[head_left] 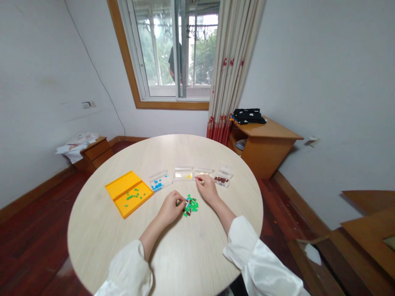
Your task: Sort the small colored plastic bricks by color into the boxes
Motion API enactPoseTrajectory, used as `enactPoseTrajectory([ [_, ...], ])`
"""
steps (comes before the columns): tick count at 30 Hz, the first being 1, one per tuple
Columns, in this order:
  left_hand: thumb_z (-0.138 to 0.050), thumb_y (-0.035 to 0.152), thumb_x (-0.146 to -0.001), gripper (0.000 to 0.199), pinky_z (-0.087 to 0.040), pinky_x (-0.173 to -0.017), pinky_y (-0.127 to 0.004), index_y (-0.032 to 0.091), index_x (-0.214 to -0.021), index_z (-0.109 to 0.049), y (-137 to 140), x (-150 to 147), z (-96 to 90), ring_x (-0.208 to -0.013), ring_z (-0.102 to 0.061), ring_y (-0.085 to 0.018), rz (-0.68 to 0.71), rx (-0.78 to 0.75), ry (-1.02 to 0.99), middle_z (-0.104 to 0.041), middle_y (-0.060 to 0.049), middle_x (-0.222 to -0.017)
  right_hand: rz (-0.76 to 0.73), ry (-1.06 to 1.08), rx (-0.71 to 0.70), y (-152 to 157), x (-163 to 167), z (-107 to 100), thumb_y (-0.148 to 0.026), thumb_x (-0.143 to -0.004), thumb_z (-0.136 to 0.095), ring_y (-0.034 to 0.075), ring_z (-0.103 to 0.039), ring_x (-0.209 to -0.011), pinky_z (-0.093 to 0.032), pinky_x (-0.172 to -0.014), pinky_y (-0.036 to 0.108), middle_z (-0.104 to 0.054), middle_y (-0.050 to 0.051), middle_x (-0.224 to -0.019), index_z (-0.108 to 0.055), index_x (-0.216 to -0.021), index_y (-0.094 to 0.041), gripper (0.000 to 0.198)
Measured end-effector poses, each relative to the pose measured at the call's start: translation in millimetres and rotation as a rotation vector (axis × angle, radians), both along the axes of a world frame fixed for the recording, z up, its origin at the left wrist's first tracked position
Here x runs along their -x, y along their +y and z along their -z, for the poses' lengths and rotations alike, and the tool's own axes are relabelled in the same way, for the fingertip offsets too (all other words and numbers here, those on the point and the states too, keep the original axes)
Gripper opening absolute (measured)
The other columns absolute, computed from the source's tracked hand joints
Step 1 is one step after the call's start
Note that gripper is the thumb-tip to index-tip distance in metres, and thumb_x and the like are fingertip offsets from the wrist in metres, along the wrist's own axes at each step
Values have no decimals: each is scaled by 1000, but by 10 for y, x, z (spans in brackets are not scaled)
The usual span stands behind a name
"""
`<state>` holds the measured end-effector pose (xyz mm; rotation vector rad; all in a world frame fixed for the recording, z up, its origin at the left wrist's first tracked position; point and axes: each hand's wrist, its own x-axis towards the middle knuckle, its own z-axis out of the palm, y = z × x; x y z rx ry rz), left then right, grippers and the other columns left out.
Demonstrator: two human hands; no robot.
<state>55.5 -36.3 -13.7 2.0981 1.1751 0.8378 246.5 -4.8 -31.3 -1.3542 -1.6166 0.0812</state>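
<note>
One pile of bricks (193, 204) sits on the counter (188, 255).
The bricks point all ways; the pile is longest front to back. The left hand (173, 206), half curled, is at its left edge; the right hand (207, 189), half curled, is by four clear boxes (180, 174). I can't tell what they hold. One yellow box (122, 185) lies open.

We are in what looks like a room of a home: a cream curtain (233, 76) with red floral marks hangs beside the wood-trimmed sliding window (159, 51), black spotted cloth (249, 116) lies on a low wooden cabinet (268, 158), and dark red floorboards (27, 234) run beneath our round desk (173, 152), between plain white walls (324, 78).
</note>
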Motion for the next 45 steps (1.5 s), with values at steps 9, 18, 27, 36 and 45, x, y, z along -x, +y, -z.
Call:
enactPoseTrajectory([
  [9,-57,23,-69,13,-41,-61,-26,15,-65,-66,148,93,78,-60,-51,-14,-160,11,-170,-61,-2,-66,-230,-10,-23,-325,287,-124,-14,-79,-56,18,-59,-77,-45,-79,35,-68,4,-78,-67,-82,-19,13],
  [18,-61,28,-62,16,-40,-57,-26,14,-61,-67,174,105,41,-55,-52,-13,-197,131,-330,-64,-3,-60,-294,-109,36,-493,449,-101,-17,-76,-66,18,-56,-79,-41,-76,32,-65,3,-77,-67,-88,-20,12],
  [27,-62,34,-56,20,-39,-51,-25,14,-60,-65,93,91,-39,-50,-52,-13,-198,306,-450,-63,-3,-57,-247,-122,32,-520,496,-107,-24,-78,-67,17,-56,-77,-39,-75,32,-65,2,-77,-67,-87,-21,10],
  [36,-59,28,-59,15,-40,-51,-24,14,-59,-65,14,87,-82,-49,-52,-12,-207,328,-437,-64,-3,-56,-240,-185,7,-540,503,-110,-25,-82,-61,18,-56,-77,-37,-75,33,-66,3,-74,-67,-82,-19,8],
  [45,-57,31,-65,20,-39,-51,-24,14,-63,-66,54,134,-5,-54,-54,-14,-239,259,-395,-65,-4,-58,-240,-176,-4,-498,468,-91,-30,-87,-56,19,-57,-79,-39,-77,34,-68,5,-77,-68,-87,-20,15],
])
